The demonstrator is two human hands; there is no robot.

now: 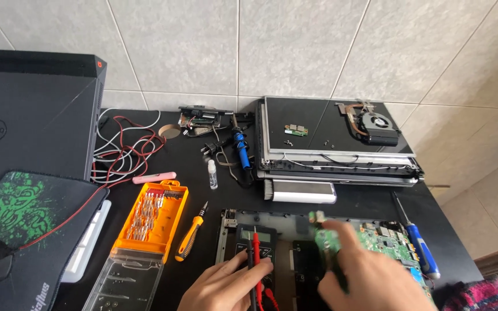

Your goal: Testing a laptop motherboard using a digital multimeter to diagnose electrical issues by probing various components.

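Our right hand [364,276] pinches a small green board [325,235], left hand [223,285] grips the multimeter [257,253]; a slipping probe could short something.

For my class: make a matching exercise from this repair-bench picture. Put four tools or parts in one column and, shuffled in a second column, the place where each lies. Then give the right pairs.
Things:
1. orange bit case
2. blue-handled screwdriver
3. cooling fan
4. multimeter

Places:
A. on top of the stacked laptop parts at the back
B. under the left hand, probe leads across it
C. right of the green circuit board, near the table edge
D. left of the orange-handled screwdriver, its clear lid open

Pairs: 1-D, 2-C, 3-A, 4-B
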